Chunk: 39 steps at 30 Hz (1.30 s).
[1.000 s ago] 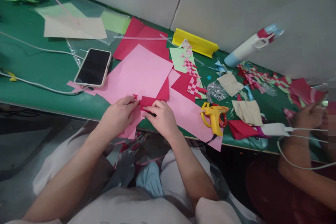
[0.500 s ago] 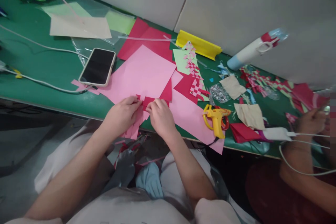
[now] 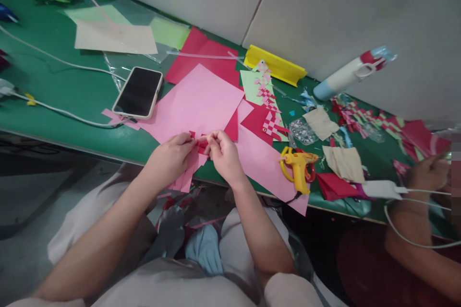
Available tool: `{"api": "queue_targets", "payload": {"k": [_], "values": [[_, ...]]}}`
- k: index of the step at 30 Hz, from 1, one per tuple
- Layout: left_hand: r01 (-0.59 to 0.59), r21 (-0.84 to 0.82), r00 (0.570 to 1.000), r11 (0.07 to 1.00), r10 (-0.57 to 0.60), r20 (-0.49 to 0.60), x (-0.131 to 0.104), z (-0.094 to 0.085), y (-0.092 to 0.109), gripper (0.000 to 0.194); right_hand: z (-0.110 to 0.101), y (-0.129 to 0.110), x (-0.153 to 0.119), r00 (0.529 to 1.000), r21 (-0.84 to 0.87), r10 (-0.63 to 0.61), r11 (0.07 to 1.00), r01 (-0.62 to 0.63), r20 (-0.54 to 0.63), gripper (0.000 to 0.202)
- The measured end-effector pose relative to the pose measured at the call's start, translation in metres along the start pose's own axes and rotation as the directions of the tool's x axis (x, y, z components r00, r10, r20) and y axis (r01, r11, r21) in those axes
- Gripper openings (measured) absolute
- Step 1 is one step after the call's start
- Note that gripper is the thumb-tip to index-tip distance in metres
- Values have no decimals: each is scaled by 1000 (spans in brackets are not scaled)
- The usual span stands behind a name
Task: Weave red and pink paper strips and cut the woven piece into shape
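Small red paper strips [image 3: 202,147] lie between my two hands at the table's front edge, over several pink paper strips [image 3: 186,178]. My left hand [image 3: 173,157] is closed with its fingertips on the red paper. My right hand [image 3: 224,156] pinches at the other side of the red strips, its thumb and forefinger together. The fingers partly hide how the strips overlap. Just beyond my hands lies a large pink paper sheet [image 3: 198,93], with red paper [image 3: 206,62] behind it.
A phone [image 3: 139,92] lies at the left. To the right are a yellow glue gun [image 3: 299,165], woven paper fish [image 3: 272,126], a bag of small eyes [image 3: 303,131], cloth pieces [image 3: 320,123] and a bottle [image 3: 351,74]. A co-worker's hand [image 3: 427,172] is at the far right.
My right hand has lifted slightly and turned, its fingers now pinching closer to the left fingertips. More of the red strip is covered. The view has shifted a little.
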<state>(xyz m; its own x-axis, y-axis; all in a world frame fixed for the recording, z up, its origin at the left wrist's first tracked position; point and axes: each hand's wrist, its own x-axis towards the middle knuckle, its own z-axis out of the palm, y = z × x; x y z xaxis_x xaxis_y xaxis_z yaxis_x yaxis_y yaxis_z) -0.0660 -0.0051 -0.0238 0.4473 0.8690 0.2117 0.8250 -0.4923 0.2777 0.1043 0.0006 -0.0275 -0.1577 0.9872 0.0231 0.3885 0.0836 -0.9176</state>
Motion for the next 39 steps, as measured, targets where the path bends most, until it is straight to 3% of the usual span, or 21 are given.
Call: {"api": "queue_targets", "payload": {"k": [2,7,11,17,23,26,31,35,37,39], "values": [[-3,0,1000,1000,3,-1,0,0,0,36,2,-2,1,1000,-29,12,1000,-12,7,14],[-11,0,1000,1000,11,-18,0,1,-1,35,-5,-15,-4,999,-440,0,898,-24,-53,8],[-11,3,1000,1000,11,-22,-1,2,-2,36,-21,-19,-14,997,-507,21,860,-57,-76,9],[-12,-14,999,1000,11,-32,-1,0,-4,36,-43,-19,-41,991,-355,133,925,-136,-33,12],[23,-144,998,989,-30,-52,1,-1,-7,39,-33,-12,-81,965,-18,259,966,-258,40,7],[42,-252,995,967,-64,-81,1,-4,-9,38,-21,-8,-96,971,-88,224,972,-216,83,9],[78,-272,980,959,-124,-154,6,-15,-15,37,-6,0,-107,982,-288,44,958,10,183,15],[-42,-194,986,980,9,-166,14,-14,-24,38,-5,-1,-108,975,-434,-7,895,105,223,10],[-113,-146,987,983,94,-130,17,-9,-27,38,-7,-6,-107,974,-443,-14,889,117,228,8],[-116,-113,991,987,107,-80,20,-3,-28,40,-11,-13,-105,971,-440,-5,891,112,238,13]]}}
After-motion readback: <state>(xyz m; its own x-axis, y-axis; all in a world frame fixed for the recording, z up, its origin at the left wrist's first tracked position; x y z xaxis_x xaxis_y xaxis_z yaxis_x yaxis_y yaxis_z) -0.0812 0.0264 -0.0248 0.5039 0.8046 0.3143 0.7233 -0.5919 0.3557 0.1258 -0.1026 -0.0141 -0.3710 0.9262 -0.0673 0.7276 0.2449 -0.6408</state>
